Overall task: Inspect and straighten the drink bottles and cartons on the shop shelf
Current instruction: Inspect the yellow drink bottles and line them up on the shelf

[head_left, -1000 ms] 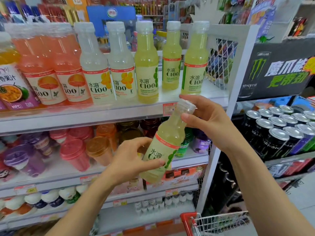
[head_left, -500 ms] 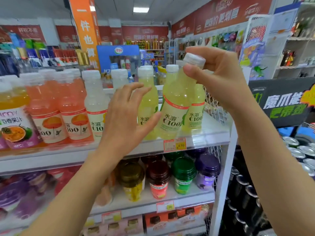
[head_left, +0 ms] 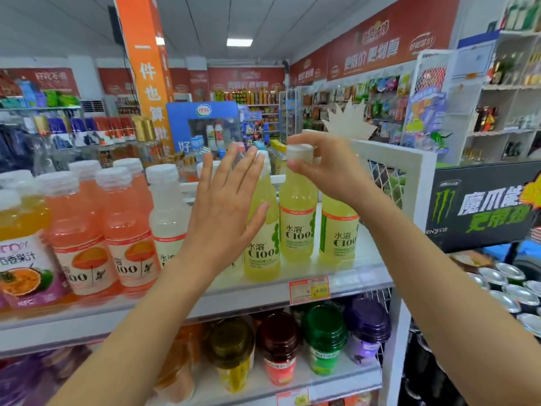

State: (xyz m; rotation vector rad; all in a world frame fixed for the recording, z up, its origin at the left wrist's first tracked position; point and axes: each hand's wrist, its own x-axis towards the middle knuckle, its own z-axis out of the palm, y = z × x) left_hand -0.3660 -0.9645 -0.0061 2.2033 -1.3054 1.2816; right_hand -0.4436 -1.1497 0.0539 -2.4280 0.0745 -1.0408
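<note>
My right hand (head_left: 328, 168) grips the white cap of a yellow-green C100 bottle (head_left: 297, 218), which stands upright on the top shelf (head_left: 345, 276) between two like bottles. One yellow-green neighbour (head_left: 262, 247) is at its left, another (head_left: 338, 230) at its right, partly behind my wrist. My left hand (head_left: 225, 206) is held flat with fingers spread in front of the row, holding nothing and hiding a clear C100 bottle behind it. Further left stand a clear bottle (head_left: 168, 212) and orange ones (head_left: 128, 230).
A purple-labelled passion fruit juice (head_left: 23, 253) stands at the far left. The lower shelf holds small coloured jars (head_left: 279, 347). A white mesh end panel (head_left: 392, 177) closes the shelf on the right, beside a black energy drink display (head_left: 480, 206) with cans (head_left: 509, 285).
The yellow-green bottle went from low and tilted in both hands up onto the top shelf, now upright in the row. My left hand let go and opened flat.
</note>
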